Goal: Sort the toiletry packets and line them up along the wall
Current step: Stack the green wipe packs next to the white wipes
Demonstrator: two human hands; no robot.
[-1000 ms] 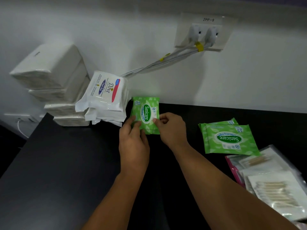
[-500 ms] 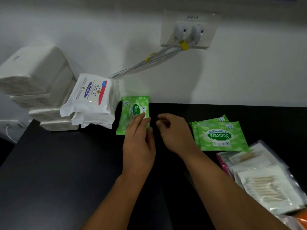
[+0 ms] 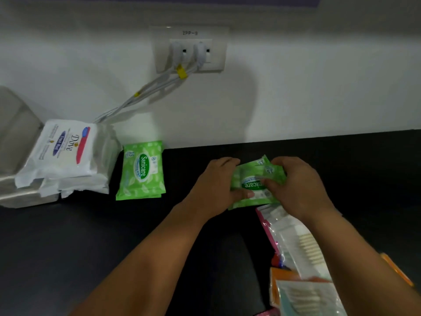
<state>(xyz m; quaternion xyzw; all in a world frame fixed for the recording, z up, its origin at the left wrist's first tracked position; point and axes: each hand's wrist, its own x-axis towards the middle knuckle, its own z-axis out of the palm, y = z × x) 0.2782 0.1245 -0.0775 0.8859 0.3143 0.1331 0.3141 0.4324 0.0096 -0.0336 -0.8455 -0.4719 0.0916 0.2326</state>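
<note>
A green Sanicare wipes packet lies against the wall, beside a stack of white Dove packets. To its right, both hands grip a small pile of green Sanicare packets on the black counter. My left hand holds the pile's left edge. My right hand covers its right side with the thumb on the label. Clear bags of cotton buds lie just in front of the pile, partly under my right forearm.
White tissue packs are stacked at the far left by the wall. A wall socket with two plugs sends white cables down behind the Dove packets. An orange packet lies at the lower right.
Both hands let go of the single green packet, which now rests by the wall. They moved right and closed on the pile of green packets. The view shifted right.
</note>
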